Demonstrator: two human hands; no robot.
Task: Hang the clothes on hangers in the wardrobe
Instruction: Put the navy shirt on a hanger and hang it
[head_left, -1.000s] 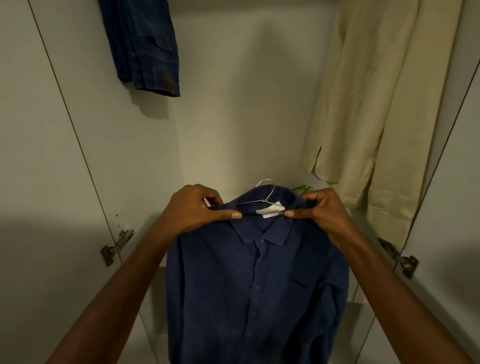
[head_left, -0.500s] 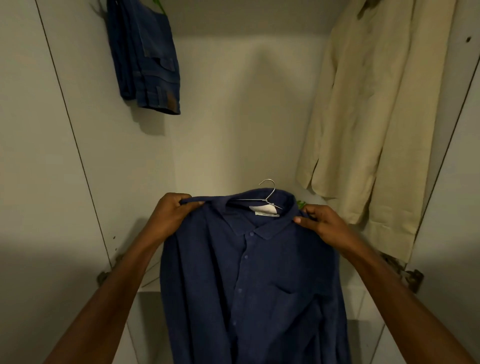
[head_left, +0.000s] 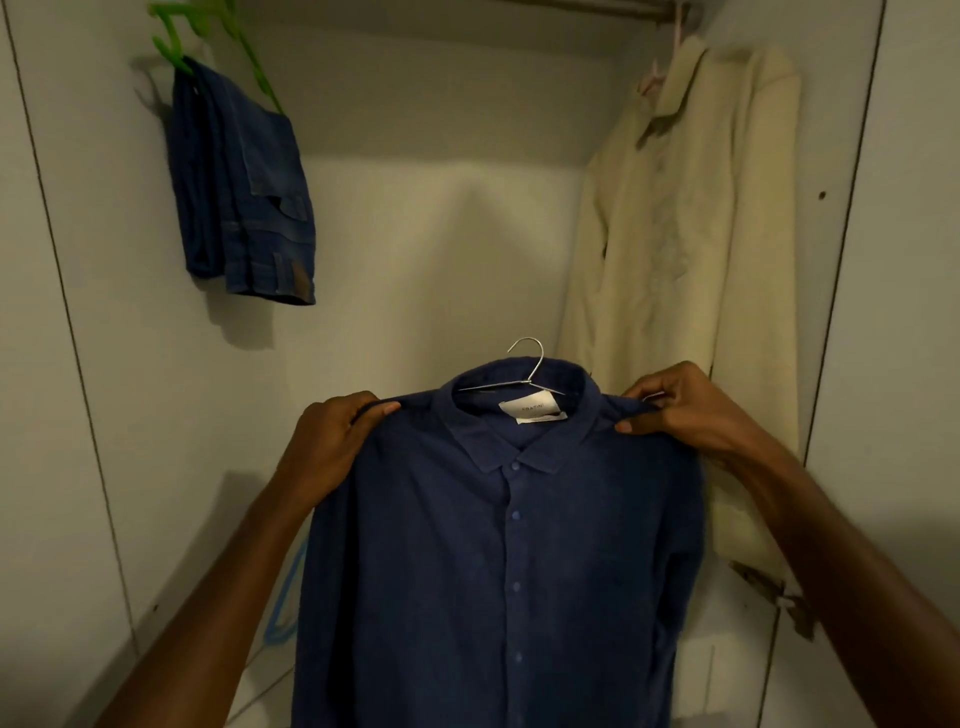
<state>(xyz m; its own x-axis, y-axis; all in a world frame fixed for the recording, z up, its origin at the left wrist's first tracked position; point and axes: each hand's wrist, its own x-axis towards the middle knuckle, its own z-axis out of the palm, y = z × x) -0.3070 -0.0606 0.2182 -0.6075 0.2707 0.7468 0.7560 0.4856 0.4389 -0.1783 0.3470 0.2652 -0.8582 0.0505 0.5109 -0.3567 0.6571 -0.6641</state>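
Observation:
A dark blue buttoned shirt (head_left: 509, 561) hangs in front of me on a thin metal hanger (head_left: 527, 371), whose hook sticks up out of the collar. My left hand (head_left: 332, 447) grips the shirt's left shoulder. My right hand (head_left: 670, 405) pinches the right shoulder. The shirt is held spread between both hands, inside the open wardrobe, well below the rail (head_left: 597, 6) at the top edge.
Folded blue jeans (head_left: 244, 197) hang on a green hanger (head_left: 176, 36) at the upper left. A cream jacket (head_left: 691, 249) hangs at the right on a pale hanger. White wardrobe walls (head_left: 436, 234) enclose the space. A door hinge (head_left: 779, 597) sits at the lower right.
Both hands slid outward from the collar to the shirt's shoulders and raised the shirt. My view tilted up, bringing the green hanger and the rail into sight.

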